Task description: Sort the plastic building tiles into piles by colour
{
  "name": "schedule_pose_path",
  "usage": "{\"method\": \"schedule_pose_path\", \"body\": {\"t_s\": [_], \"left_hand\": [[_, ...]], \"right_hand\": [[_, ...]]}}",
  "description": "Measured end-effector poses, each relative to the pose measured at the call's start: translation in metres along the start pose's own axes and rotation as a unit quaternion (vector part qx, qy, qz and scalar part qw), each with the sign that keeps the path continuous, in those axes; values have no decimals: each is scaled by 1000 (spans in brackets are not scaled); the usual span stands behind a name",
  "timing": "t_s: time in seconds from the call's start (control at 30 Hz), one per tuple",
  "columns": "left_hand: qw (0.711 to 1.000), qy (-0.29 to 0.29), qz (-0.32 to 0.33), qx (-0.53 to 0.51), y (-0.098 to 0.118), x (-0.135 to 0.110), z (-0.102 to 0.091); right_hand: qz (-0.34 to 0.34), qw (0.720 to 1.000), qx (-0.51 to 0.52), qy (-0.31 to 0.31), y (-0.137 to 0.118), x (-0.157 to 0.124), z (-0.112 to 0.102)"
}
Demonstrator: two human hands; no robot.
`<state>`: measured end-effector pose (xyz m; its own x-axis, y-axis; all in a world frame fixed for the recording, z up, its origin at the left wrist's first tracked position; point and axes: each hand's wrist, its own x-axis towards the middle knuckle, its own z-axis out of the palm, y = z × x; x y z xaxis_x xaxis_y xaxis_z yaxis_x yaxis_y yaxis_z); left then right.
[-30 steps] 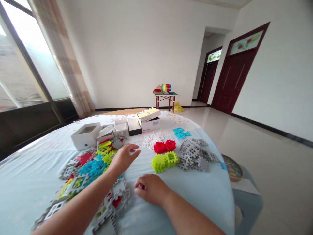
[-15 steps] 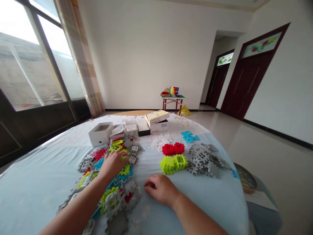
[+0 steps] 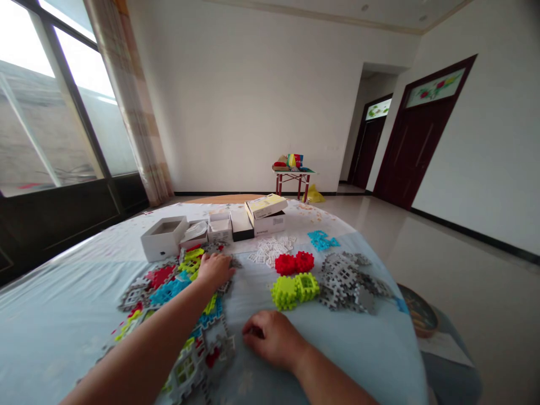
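My left hand (image 3: pixel 216 270) reaches over the far right side of a mixed pile of interlocking plastic building pieces, fingers spread and pointing down onto grey pieces (image 3: pixel 225 287). Its fingertips are partly hidden, and I see nothing held. Beside it lie lime green pieces (image 3: pixel 192 261), blue pieces (image 3: pixel 171 288) and red pieces (image 3: pixel 161 275). My right hand (image 3: pixel 274 340) rests on the tablecloth with its fingers curled in, and nothing shows in them. Just beyond it stand lime green joined blocks (image 3: pixel 284 293) and red joined blocks (image 3: pixel 286 264).
Sorted heaps of grey pieces (image 3: pixel 348 278), blue pieces (image 3: pixel 323 240) and small white pieces (image 3: pixel 272 250) lie on the right half of the round table. Open boxes (image 3: pixel 163 239) line the back, one with a yellowish lid (image 3: pixel 268 206). A stool (image 3: pixel 451 365) stands at the right edge.
My left hand has moved to the right and a little farther across the pile, from the green pieces to the grey ones. My right hand stays in place on the cloth. The view has shifted slightly.
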<state>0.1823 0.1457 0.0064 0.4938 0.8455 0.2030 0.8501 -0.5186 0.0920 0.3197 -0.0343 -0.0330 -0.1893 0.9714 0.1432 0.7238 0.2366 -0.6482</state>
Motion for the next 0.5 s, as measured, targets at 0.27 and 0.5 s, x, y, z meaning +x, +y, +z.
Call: {"method": "schedule_pose_path", "body": {"t_s": [0.27, 0.5], "left_hand": [[996, 9, -20, -86, -1, 5, -10], [968, -63, -22, -243, -3, 10, -20]], "right_hand": [[6, 1000, 8, -10, 2, 0, 0], [6, 1000, -1, -5, 0, 0, -1]]}}
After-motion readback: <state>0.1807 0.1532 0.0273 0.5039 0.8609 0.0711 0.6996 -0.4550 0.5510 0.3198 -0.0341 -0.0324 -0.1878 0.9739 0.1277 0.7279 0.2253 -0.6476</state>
